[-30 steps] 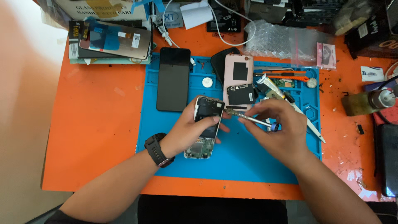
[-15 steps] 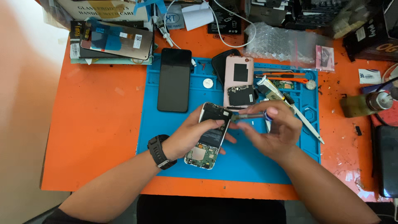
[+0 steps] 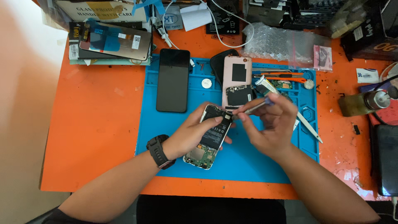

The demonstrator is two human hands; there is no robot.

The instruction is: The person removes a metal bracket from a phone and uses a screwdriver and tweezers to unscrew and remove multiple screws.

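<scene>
My left hand (image 3: 194, 132) grips an opened phone (image 3: 211, 137) with its black battery and green circuit board showing, tilted above the blue repair mat (image 3: 174, 132). My right hand (image 3: 271, 122) holds metal tweezers (image 3: 253, 108) whose tip touches the phone's upper right corner. A black watch (image 3: 157, 150) sits on my left wrist.
On the mat lie a black phone (image 3: 173, 79), a pink back cover (image 3: 237, 76) with a small black part, a coin cell (image 3: 206, 83), and hand tools (image 3: 282, 79). Spare screens (image 3: 112, 41), bubble wrap (image 3: 275, 41), cables and boxes crowd the orange table's far edge. A small bottle (image 3: 365, 103) stands at right.
The opened phone has stayed in my left hand and tilted slightly. My right hand has brought the tweezers' tip to its upper corner.
</scene>
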